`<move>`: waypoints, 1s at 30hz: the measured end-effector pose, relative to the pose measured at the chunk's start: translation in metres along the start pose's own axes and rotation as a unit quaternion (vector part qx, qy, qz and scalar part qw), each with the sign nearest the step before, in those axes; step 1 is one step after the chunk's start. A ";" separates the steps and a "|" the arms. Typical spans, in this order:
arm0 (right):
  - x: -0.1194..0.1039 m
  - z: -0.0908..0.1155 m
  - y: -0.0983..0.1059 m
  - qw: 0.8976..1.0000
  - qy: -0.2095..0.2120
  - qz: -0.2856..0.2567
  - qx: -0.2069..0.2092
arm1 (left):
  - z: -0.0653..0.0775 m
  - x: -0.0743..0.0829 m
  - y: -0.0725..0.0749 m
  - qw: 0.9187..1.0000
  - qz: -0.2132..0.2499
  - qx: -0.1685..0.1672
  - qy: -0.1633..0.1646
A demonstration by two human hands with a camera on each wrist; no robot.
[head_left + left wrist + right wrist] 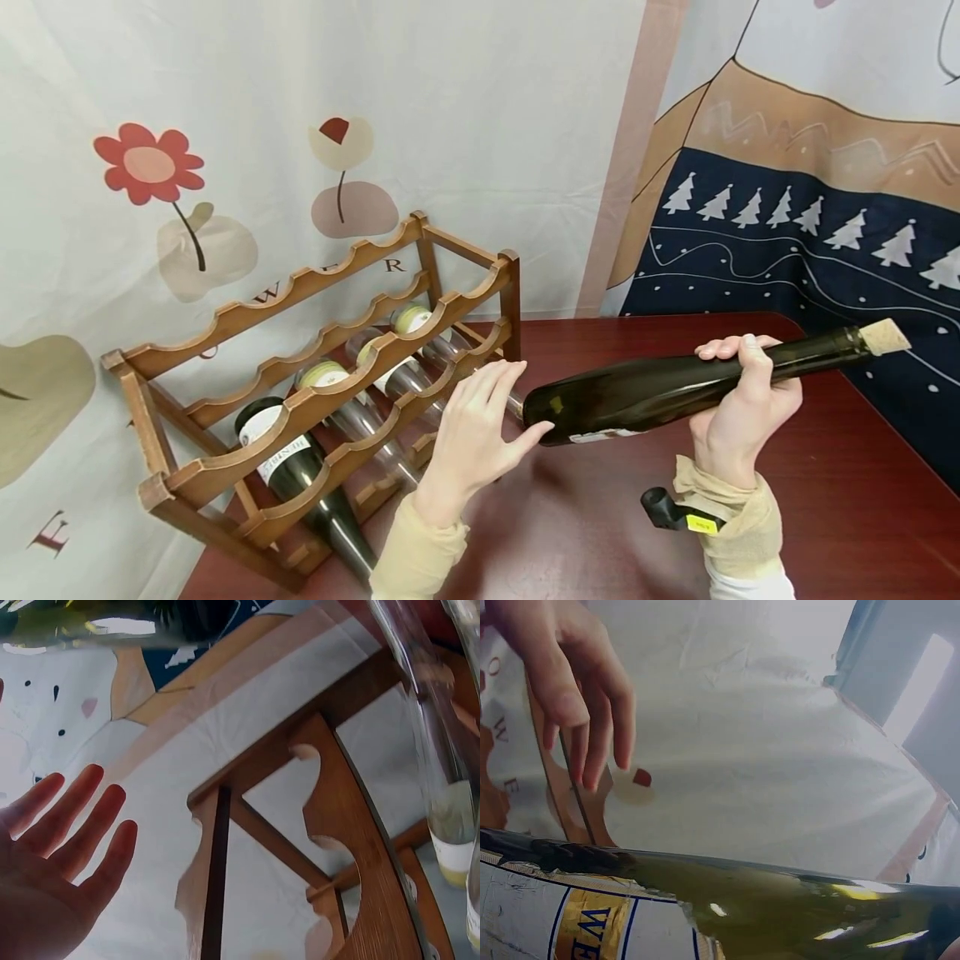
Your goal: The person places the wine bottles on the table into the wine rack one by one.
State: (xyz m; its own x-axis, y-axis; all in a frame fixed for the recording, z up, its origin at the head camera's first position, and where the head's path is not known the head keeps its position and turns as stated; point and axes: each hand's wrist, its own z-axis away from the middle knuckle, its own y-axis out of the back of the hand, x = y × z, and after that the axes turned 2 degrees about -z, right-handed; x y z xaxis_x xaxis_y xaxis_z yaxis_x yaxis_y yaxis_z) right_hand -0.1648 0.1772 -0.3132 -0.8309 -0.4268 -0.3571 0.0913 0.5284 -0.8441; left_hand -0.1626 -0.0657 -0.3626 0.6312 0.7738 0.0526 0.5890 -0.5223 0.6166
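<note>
A dark green wine bottle point(630, 392) with a cork point(885, 337) in its mouth is held nearly level, tilted slightly up at the neck. My right hand point(738, 408) grips it around the neck and shoulder. Close to the bottle's base is my left hand point(476, 433), its fingers straight and its thumb spread. In the right wrist view the bottle point(795, 907) shows a worn white label with a gold band, and the left hand point(577, 690) hangs apart from it. Left of the bottle stands a wooden wine rack point(512, 308).
Inside the rack's lower tier lie a dark bottle point(292, 468) with a white label and several clear bottles point(411, 377), necks toward me. The rack's top tier holds no bottles. A dark red table point(585, 517) lies below, with printed curtains point(525, 125) behind.
</note>
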 end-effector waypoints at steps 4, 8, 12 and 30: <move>0.001 0.004 -0.001 1.000 -0.014 0.003 -0.009 | 0.000 0.007 -0.004 1.000 0.002 -0.008 -0.014; 0.002 0.007 -0.003 1.000 -0.027 -0.008 -0.012 | 0.000 0.014 -0.008 0.999 0.000 -0.035 -0.014; 0.004 0.010 -0.004 0.999 -0.041 -0.018 -0.002 | 0.002 0.019 -0.014 0.998 -0.001 -0.059 -0.007; 0.008 0.023 -0.010 0.992 -0.102 -0.071 0.019 | 0.006 0.027 -0.036 1.000 -0.017 -0.015 -0.019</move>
State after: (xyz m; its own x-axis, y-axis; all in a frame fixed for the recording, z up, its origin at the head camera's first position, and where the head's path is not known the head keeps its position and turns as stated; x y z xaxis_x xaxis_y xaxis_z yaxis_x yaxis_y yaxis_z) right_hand -0.1596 0.1515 -0.3168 -0.7086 -0.6369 -0.3037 0.0052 0.4257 -0.9049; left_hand -0.1641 -0.0277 -0.3881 0.6300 0.7766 0.0028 0.5948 -0.4849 0.6411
